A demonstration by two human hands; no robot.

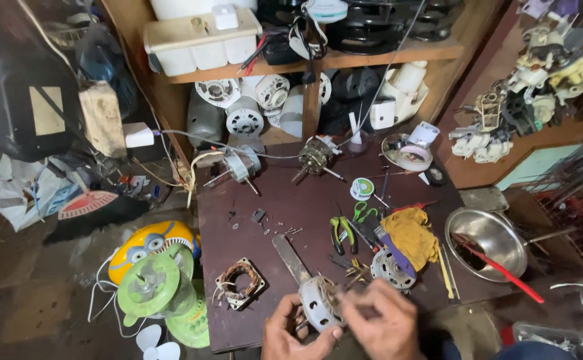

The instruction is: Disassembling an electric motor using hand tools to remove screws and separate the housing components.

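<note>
Both hands are at the near edge of a dark brown worktable [285,200]. My left hand [291,333] grips the lower left side of a round grey metal motor housing cover [318,300]. My right hand [381,320] holds the cover's right side, fingers curled at its rim. Just left of them lies a motor stator with copper windings [238,283]. A flat metal file [290,257] lies beyond the cover. Right of my right hand sits another round motor part [390,268] under a yellow cloth [410,237].
Green-handled pliers [342,232], a motor with a shaft [316,157] and a second motor [238,163] lie on the table. A steel bowl with a red tool [488,240] is at right. Shelves of motor parts [305,60] stand behind. A green fan base [155,287] sits at left.
</note>
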